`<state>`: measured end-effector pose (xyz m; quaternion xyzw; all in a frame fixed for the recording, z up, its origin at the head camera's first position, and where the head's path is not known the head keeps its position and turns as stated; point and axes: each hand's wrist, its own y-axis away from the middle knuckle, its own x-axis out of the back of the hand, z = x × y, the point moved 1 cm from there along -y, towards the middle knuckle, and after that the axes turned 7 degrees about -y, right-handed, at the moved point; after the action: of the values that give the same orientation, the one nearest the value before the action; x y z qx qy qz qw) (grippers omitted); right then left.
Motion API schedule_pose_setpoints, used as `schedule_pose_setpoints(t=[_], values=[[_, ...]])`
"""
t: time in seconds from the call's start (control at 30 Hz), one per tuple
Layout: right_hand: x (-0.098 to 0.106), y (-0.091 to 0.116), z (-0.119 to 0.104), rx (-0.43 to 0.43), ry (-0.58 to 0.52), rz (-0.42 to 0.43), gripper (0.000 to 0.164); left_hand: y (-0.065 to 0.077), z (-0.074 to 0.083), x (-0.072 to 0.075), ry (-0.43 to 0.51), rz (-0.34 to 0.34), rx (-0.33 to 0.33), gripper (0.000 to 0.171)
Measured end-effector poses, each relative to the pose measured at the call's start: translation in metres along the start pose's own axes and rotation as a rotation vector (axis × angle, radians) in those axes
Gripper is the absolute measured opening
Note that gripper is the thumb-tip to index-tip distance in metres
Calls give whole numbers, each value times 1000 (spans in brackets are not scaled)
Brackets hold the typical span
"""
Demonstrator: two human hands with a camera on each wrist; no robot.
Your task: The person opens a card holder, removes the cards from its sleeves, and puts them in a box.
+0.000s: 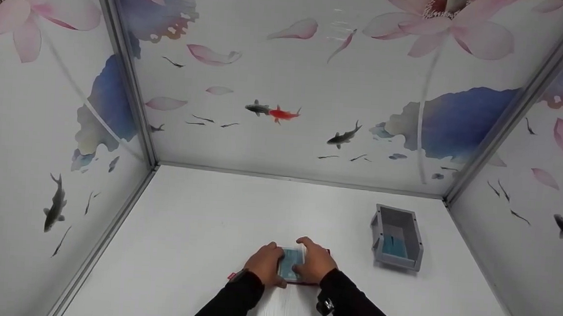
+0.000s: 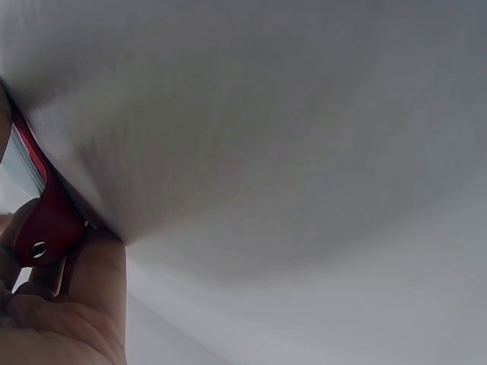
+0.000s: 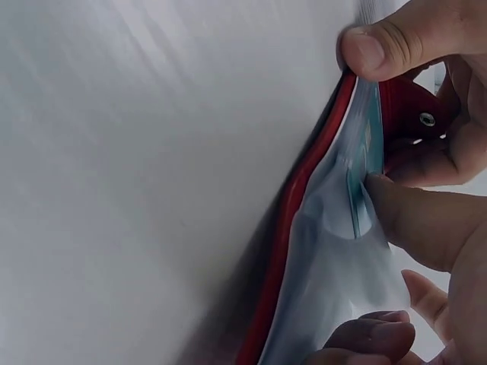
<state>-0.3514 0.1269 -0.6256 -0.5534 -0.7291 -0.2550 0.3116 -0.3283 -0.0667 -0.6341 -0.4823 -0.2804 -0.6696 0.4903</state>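
Observation:
Low over the white table, both hands are at a red card holder (image 3: 285, 220) with clear plastic sleeves (image 3: 335, 266). A teal card (image 1: 290, 263) shows between the hands in the head view. My left hand (image 1: 265, 264) grips the holder's left side, thumb along its near edge, fingers around the red snap strap (image 2: 57, 224). From the other side, my right hand (image 1: 318, 264) holds the sleeves, its thumb against the card in a sleeve. Its other fingers curl by the sleeves' lower end in the right wrist view.
A grey plastic bin (image 1: 418, 242) stands on the table to the right, with teal cards (image 1: 395, 246) lying inside. White panels printed with flowers and fish enclose the table (image 1: 200, 211) at the back and both sides.

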Motion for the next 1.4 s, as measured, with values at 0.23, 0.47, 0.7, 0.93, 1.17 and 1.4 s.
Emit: schedule_pose_setpoints(t=[0.23, 0.47, 0.7, 0.93, 1.17, 1.4], values=[[12, 2, -1, -32, -26, -5, 71, -2, -4, -7, 19, -7, 27, 66], [16, -1, 6, -81, -65, 6, 60, -1, -2, -4, 27, -1, 39, 68], [18, -2, 7, -122, -15, 51, 59, 1, 1, 2, 32, -18, 43, 70], [19, -1, 4, 0, -13, 57, 39, 0, 1, 0, 10, -19, 40, 69], [21, 6, 3, 51, -20, 39, 26, 0, 0, -2, 6, -24, 40, 69], [21, 1, 6, -85, 20, 30, 17, -3, -3, -10, -24, -6, 30, 69]])
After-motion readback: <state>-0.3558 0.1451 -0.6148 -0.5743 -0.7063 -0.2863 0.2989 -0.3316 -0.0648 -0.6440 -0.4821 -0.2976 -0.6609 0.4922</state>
